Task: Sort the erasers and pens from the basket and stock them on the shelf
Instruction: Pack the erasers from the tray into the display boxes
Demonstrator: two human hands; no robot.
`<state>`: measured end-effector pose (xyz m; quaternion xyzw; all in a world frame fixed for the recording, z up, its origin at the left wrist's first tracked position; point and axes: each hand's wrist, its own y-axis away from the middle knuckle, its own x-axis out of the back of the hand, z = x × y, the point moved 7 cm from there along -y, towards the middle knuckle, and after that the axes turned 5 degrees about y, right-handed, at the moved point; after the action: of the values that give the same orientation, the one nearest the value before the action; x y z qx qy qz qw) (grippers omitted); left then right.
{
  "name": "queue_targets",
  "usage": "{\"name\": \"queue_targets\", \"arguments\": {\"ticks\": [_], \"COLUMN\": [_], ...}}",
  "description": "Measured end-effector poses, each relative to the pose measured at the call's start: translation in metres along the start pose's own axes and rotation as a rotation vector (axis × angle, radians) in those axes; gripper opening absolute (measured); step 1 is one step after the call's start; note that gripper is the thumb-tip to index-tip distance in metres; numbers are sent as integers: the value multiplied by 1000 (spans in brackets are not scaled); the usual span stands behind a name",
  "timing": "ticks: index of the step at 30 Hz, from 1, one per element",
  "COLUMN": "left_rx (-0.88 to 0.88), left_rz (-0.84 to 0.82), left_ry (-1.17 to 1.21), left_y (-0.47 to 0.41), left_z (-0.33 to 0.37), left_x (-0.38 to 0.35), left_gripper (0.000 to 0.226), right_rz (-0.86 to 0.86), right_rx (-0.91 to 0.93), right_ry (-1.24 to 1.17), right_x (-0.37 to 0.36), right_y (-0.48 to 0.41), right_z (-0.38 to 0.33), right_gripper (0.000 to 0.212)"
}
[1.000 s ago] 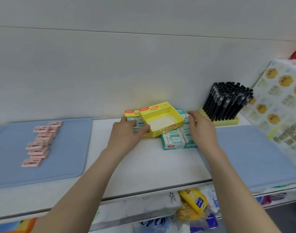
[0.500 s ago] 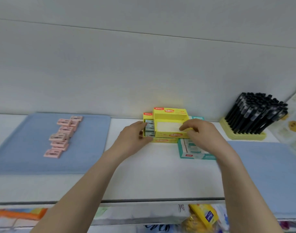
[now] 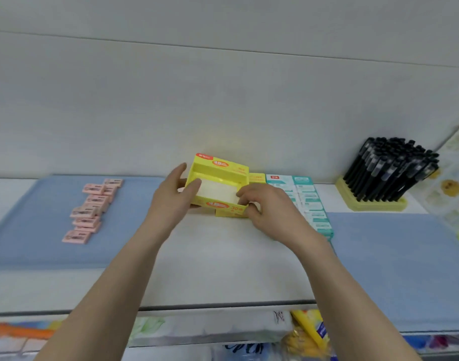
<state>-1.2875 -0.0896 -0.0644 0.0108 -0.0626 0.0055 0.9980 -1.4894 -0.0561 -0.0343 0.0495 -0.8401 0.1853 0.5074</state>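
Observation:
An empty yellow cardboard box (image 3: 224, 170) is held between both hands, tilted, above the white shelf (image 3: 218, 264). My left hand (image 3: 172, 198) grips its left side with the thumb inside. My right hand (image 3: 267, 209) pinches its front right corner. Under it lies a second yellow box (image 3: 231, 211). Teal-and-white eraser packs (image 3: 309, 199) lie in rows to the right. Pink erasers (image 3: 93, 209) lie stacked on the left blue mat (image 3: 27, 230). Black pens (image 3: 389, 168) stand in a yellow holder (image 3: 374, 203) at the back right.
A second blue mat (image 3: 395, 259) covers the shelf's right part. A printed sheet with yellow figures (image 3: 455, 183) leans at the far right. Below the shelf edge lie packaged goods, among them a yellow packet (image 3: 309, 332).
Both hands have lifted the empty yellow box and carried it to the left, off the stack. The teal eraser packs behind it have come into sight. The camera has shifted.

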Motion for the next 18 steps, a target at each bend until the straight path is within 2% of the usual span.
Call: {"name": "queue_targets", "arguments": {"ticks": [3,5,6,8,12,15,18], "left_rx": [-121,-180,-196,-181,-77,-85,-103], "left_rz": [158,318,345,327,250,259,261], "left_ry": [-232,-412,-489,-605,-726,-807,-1010], "left_y": [3,8,9,8,6,5,3], "left_z": [1,2,2,-6,-24,-25,-22], "left_x": [38,62,67,65,40,31,32], "left_gripper": [52,48,45,39,46,51,56], "right_rz": [-15,-67,-101,-130,-82,-79,-83], "right_rx": [38,59,54,41,19,11,17], "right_ry": [-80,-38,22,124,132,134,140], "right_x": [-14,-26,-33,-41,-38,-36,-37], "right_y": [-13,-19,-21,-23,-22,-19,-21], "right_z": [-11,-12,-10,-5,2,6,6], "right_gripper": [40,41,40,37,19,12,10]}}
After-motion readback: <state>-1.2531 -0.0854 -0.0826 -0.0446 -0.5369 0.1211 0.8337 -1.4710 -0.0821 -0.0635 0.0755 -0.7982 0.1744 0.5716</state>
